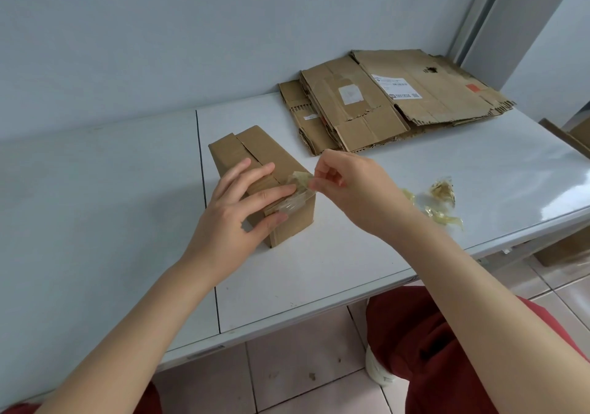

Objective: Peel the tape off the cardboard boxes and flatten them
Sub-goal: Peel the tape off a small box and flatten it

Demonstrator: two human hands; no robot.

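status: part done. a stack of flattened boxes [399, 101] lies at the far right of the table [95, 190], close to the wall [159, 30]. crumpled tape scraps [442, 201] lie nr the right edge, apart from the stack. one small cardboard box [293, 222] is not yet flattened; it stands mid-table, just right of the seam between the two tabletops.

left hand [242, 203]: fingers straight & spread, pressing down on the box top. right hand [348, 187]: thumb & forefinger pinched on the loose end of a clear tape strip [300, 179], lifted at the box's near top edge. rest of the strip looks stuck over that edge.

left to do, by my read: finish this strip, check other seams, open flaps, flatten, add to stack. more cardboard shows at the far right beyond the table; can't tell if boxed or flat.

surface: pale grey, glossy, glare at right. room: pale blue-grey wall, metal frame upper right, marked floor tiles [303, 365] below.
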